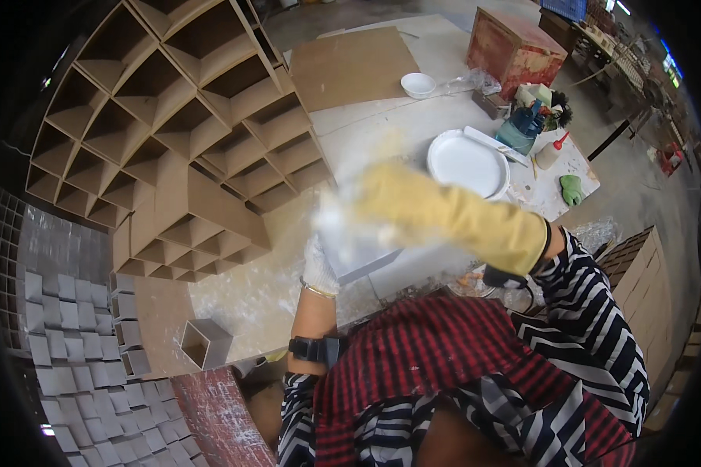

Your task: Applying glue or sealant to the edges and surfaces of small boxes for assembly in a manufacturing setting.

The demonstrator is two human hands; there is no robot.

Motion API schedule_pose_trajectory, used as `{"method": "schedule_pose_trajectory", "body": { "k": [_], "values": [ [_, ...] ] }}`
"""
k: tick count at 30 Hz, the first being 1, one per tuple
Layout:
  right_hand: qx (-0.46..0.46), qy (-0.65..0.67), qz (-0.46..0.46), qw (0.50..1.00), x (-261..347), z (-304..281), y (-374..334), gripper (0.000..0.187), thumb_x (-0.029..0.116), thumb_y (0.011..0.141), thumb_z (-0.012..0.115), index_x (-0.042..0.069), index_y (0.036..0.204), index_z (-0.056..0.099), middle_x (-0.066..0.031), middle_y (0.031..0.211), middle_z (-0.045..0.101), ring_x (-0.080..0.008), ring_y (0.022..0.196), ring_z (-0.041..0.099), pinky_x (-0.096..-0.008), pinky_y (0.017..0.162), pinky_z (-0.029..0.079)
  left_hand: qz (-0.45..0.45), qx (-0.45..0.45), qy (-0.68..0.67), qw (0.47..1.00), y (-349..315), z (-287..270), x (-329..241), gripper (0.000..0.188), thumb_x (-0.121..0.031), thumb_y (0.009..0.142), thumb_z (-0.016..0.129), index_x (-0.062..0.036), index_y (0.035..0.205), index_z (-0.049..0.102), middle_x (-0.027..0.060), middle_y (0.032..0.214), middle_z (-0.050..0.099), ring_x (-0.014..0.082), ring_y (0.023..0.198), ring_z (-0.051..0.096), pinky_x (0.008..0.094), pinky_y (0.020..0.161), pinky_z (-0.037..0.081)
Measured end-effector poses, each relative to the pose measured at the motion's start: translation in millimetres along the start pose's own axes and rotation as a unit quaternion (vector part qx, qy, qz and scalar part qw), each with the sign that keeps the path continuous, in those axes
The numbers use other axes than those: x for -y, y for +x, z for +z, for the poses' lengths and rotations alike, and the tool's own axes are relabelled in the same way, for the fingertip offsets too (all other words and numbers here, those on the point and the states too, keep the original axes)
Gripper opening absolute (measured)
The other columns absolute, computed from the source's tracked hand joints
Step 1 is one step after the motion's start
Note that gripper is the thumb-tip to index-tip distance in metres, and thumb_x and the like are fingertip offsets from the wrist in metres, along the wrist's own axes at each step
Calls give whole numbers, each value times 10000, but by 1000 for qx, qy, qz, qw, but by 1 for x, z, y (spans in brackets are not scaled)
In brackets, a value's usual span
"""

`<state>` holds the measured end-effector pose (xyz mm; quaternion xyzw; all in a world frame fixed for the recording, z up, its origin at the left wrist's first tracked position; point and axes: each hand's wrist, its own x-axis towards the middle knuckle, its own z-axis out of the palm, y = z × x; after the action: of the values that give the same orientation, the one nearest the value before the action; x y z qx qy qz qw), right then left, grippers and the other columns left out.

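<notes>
My left hand (317,265), in a white knit glove, grips the left side of a pale grey box (366,259) over the worktable. My right hand (389,194) wears a long yellow rubber glove and reaches across above the same box. Motion smears its fingers, and whether they hold anything cannot be made out. A whitish blur covers the box's upper part between the two hands. Just beyond the right forearm lies a round white tray (467,165) of white liquid, with a flat white strip (497,146) across its far rim.
Stacked brown board boxes (187,101) rise at the left. One small open box (206,344) stands near the table's front edge. To the right are a blue-green jug (519,131), a red-tipped bottle (551,152) and a green cloth (571,189). Farther back sit a white bowl (418,85) and a red crate (514,50).
</notes>
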<state>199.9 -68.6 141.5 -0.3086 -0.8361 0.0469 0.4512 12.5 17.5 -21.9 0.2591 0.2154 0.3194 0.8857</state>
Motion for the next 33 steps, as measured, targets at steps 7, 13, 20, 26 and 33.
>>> {"method": "schedule_pose_trajectory", "body": {
  "k": [7,13,20,26,33],
  "values": [
    [232,-12,193,953,-64,5,-4,433,234,865,579,128,1279,511,-148,1179,576,-278,1014,556,-387,872,453,-65,126,-114,983,-1,5,-2,413,-314,972,414,-12,1239,501,128,1160,595,264,1071,573,388,910,492],
    [-130,247,391,877,-33,-25,2,502,-17,784,530,108,1270,528,-74,1107,606,-142,991,569,-251,858,451,29,17,52,998,-10,4,-12,359,-193,940,449,17,1223,514,139,1139,597,264,1050,580,384,894,494],
    [-107,292,351,884,-37,-27,-11,486,25,817,536,123,1293,525,-29,1088,602,-106,981,542,-237,882,425,81,-47,49,994,-3,3,-2,413,-242,933,414,9,1254,484,180,1233,541,315,1131,533,441,972,436],
    [-78,367,353,857,-29,-22,-14,466,97,836,589,129,1297,526,-28,1093,607,-95,959,542,-234,865,428,44,199,-193,960,1,1,-11,458,-279,980,300,2,1330,392,180,1320,474,317,1205,473,441,1011,403],
    [-17,228,359,905,-1,-22,2,441,153,845,609,196,1278,541,-54,1020,617,-149,893,564,-246,836,446,53,145,-224,962,9,27,-20,442,-284,966,358,-2,1297,435,167,1247,531,332,1096,546,447,981,435]
  ]
}}
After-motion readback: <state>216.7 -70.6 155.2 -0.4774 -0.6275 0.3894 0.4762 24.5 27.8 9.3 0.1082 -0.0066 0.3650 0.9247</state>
